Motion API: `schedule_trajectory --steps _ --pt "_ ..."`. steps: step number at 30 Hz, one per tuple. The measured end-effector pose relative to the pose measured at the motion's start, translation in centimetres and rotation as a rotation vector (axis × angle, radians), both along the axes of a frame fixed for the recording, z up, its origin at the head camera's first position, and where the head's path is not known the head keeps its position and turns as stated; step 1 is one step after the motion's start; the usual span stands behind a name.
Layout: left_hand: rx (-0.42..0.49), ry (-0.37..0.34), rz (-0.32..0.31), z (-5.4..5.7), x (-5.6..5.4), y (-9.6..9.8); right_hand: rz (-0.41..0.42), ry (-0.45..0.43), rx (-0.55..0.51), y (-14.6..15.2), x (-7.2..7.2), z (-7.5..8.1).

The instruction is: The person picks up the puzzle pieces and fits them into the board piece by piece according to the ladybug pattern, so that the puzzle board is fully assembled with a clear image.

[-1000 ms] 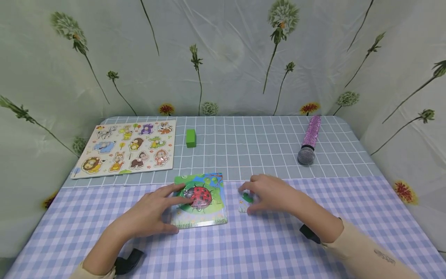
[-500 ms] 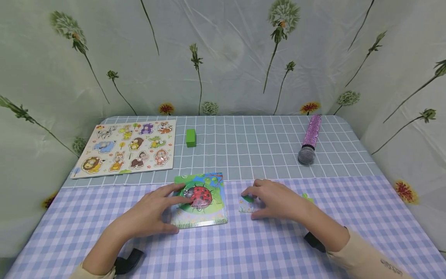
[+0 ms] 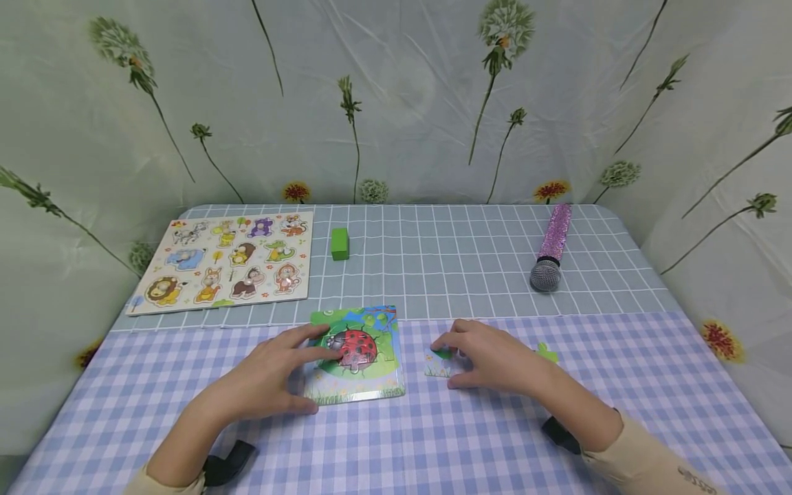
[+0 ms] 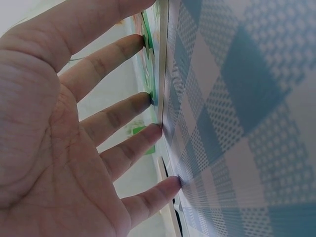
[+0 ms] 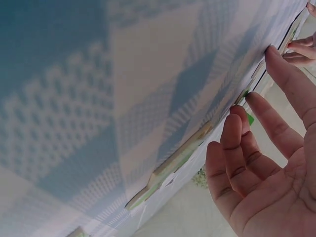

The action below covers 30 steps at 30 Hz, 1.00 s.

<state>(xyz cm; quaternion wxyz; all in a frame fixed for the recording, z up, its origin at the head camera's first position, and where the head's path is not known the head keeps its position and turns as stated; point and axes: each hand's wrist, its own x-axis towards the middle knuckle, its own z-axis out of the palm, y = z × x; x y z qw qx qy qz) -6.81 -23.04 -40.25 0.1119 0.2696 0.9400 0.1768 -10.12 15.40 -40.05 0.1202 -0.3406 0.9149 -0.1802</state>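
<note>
In the head view, a flat puzzle board [image 3: 365, 378] with a red ladybug [image 3: 359, 349] lies on the checked cloth. My left hand [image 3: 275, 371] rests on its left side, fingers spread; the left wrist view shows the fingertips [image 4: 143, 100] at the board's edge. To the board's right lies a loose jigsaw piece [image 3: 436, 366] with grass and a green patch. My right hand [image 3: 489, 354] is over its right part, index fingertip at its upper edge and thumb low beside it. In the right wrist view the thumb and index finger are well apart, the other fingers loosely bent.
A green puzzle piece [image 3: 546, 353] lies beyond my right forearm; another flat piece [image 5: 173, 170] shows in the right wrist view. Farther back are an animal knob puzzle [image 3: 210, 275], a green block [image 3: 339, 244] and a microphone [image 3: 549, 254] with a glittery pink handle.
My right hand has drawn slightly right and nearer, uncovering the green piece behind the forearm. The loose jigsaw piece stays in place. My left hand has not moved.
</note>
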Motion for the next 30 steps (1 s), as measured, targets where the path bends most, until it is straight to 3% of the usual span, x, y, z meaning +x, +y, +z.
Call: schedule_trajectory --steps 17,22,30 --pt "0.042 -0.011 0.013 -0.2 0.0 -0.3 -0.017 0.008 -0.022 -0.1 0.2 -0.2" --pt "0.071 -0.030 0.044 -0.2 0.1 -0.7 -0.015 0.014 -0.021 -0.1 0.1 -0.3" --pt "0.092 -0.004 0.101 -0.4 0.4 -2.0 -0.016 0.017 -0.012 -0.2 0.1 -0.2"
